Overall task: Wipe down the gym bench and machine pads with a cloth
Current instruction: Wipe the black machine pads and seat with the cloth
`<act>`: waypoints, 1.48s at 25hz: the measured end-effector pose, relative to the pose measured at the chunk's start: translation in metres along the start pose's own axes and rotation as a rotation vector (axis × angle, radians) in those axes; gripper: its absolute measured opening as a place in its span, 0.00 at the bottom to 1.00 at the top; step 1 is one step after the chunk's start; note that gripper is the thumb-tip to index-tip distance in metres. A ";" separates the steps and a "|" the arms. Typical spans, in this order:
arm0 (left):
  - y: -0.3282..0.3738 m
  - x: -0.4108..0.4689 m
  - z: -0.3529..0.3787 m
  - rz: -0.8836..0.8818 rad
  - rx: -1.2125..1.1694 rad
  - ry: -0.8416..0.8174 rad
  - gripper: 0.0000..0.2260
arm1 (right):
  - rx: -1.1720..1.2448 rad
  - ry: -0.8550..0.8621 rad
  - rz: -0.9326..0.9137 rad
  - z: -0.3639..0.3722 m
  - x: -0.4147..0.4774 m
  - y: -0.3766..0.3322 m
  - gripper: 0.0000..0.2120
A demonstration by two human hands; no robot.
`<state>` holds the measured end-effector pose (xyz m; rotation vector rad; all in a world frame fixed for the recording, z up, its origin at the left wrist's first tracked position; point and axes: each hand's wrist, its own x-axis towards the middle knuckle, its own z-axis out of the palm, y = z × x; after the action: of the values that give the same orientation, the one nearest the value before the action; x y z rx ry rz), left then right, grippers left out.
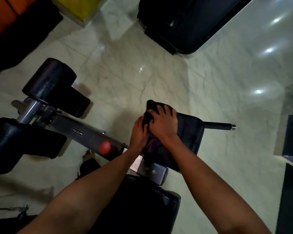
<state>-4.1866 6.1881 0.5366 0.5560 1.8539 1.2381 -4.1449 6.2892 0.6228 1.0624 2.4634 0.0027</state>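
A dark cloth point(151, 108) with a purple part point(153, 144) lies bunched on a black machine pad point(192, 132) in the middle of the view. My right hand point(163, 123) lies on top of the cloth with fingers spread and curled into it. My left hand point(139, 132) grips the cloth's left side, just beside the right hand. A larger black bench pad point(142, 205) sits below, between my forearms, partly hidden by them.
A grey steel beam point(85, 134) with a red knob point(104, 147) runs left to two black roller pads point(49, 78) point(15, 141). A black handle bar point(218, 126) sticks out right. Another black machine point(184, 26) stands ahead on the pale tiled floor. My foot point(88, 154) is below the beam.
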 end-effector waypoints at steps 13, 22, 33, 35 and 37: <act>-0.004 0.006 0.011 -0.010 0.232 0.019 0.35 | 0.042 0.143 0.107 0.008 -0.011 0.011 0.21; 0.005 0.001 0.009 -0.031 0.246 0.030 0.27 | 0.193 0.361 0.382 0.009 -0.060 0.035 0.22; 0.012 -0.001 0.013 -0.012 0.337 -0.004 0.30 | 0.575 0.314 0.558 0.009 -0.088 0.067 0.29; 0.017 -0.009 0.018 0.047 0.399 -0.018 0.35 | 0.637 0.274 0.596 0.000 -0.075 0.079 0.31; 0.025 -0.019 0.028 0.189 0.480 -0.030 0.32 | 0.502 0.308 0.508 0.007 -0.084 0.077 0.29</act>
<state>-4.1552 6.1999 0.5618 1.0226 2.1184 0.8870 -4.0387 6.2847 0.6644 2.0154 2.4358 -0.3300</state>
